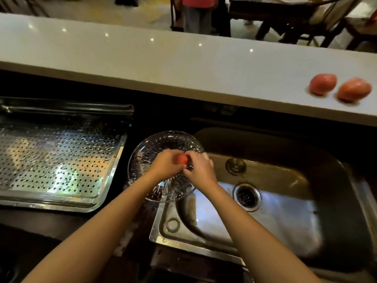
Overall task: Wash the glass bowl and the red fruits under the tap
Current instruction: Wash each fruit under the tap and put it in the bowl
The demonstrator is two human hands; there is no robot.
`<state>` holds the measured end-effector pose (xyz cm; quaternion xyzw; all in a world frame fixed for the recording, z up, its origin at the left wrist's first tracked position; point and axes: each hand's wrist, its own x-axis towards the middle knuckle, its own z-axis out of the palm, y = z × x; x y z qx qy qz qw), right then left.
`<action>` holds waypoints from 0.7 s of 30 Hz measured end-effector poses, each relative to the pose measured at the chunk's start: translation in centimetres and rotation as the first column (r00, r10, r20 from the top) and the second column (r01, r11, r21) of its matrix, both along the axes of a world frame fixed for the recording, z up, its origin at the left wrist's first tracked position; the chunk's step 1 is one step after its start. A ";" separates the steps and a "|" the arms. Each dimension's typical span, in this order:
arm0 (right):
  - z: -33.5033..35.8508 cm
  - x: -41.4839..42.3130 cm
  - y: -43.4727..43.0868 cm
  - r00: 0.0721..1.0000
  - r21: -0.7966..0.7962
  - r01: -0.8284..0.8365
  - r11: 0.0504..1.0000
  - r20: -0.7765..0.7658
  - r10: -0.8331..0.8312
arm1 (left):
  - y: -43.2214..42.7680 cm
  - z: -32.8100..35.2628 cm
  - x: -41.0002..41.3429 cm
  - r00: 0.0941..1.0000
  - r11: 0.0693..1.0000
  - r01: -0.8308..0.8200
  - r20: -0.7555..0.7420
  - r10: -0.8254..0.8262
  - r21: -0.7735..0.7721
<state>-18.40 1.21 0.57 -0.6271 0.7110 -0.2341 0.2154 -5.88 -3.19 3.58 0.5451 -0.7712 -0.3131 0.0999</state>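
A clear glass bowl [155,144] sits at the left rim of the steel sink [285,213]. Over the bowl, my left hand [166,163] and my right hand [199,167] hold one red fruit [181,159] between them, fingers curled round it; most of the fruit is hidden. Two more red fruits lie wet on the white counter at the far right, one [322,84] beside the other [354,89]. No tap or running water is in view.
A perforated steel drain tray [55,160] lies to the left of the bowl. The sink has a drain strainer [247,196] and a round overflow fitting [235,166]. The long white counter [163,64] runs behind. Beyond it stand a person and dark chairs.
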 end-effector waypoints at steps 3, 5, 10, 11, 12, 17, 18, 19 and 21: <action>-0.6 0.4 -0.3 0.999 0.011 -0.018 1.000 -0.048 0.019 | 0.0 -0.4 0.3 0.995 0.998 0.054 0.085 -0.050 -0.044; -0.8 0.7 -0.4 0.995 0.035 -0.043 0.998 -0.088 0.046 | 0.0 -0.6 0.5 0.984 0.995 0.087 0.158 -0.078 -0.053; -1.0 1.0 -0.6 0.982 0.040 -0.080 0.996 -0.166 0.086 | 0.3 -0.9 0.6 0.986 0.993 0.091 0.144 -0.079 -0.079; -1.0 0.9 -0.5 0.981 0.043 -0.089 0.995 -0.171 0.096 | 0.3 -0.8 0.5 0.986 0.992 0.096 0.146 -0.083 -0.082; -1.0 0.8 -0.5 0.980 0.051 -0.098 0.994 -0.171 0.105 | 0.3 -0.8 0.4 0.984 0.991 0.102 0.155 -0.089 -0.082; 0.3 -0.7 -0.8 0.971 0.146 -0.155 0.977 -0.158 0.178 | -0.2 0.4 0.0 0.955 0.987 0.151 0.266 -0.133 -0.047; 1.0 -1.3 -0.9 0.969 0.165 -0.159 0.973 -0.160 0.186 | -0.4 0.8 -0.3 0.947 0.986 0.160 0.288 -0.142 -0.039; 1.7 -1.9 -1.0 0.968 0.184 -0.158 0.970 -0.164 0.189 | -0.6 1.4 -0.6 0.936 0.985 0.170 0.317 -0.151 -0.035; 3.5 -3.5 -1.2 0.964 0.235 -0.149 0.961 -0.181 0.193 | -1.1 2.9 -1.5 0.896 0.977 0.209 0.406 -0.179 -0.031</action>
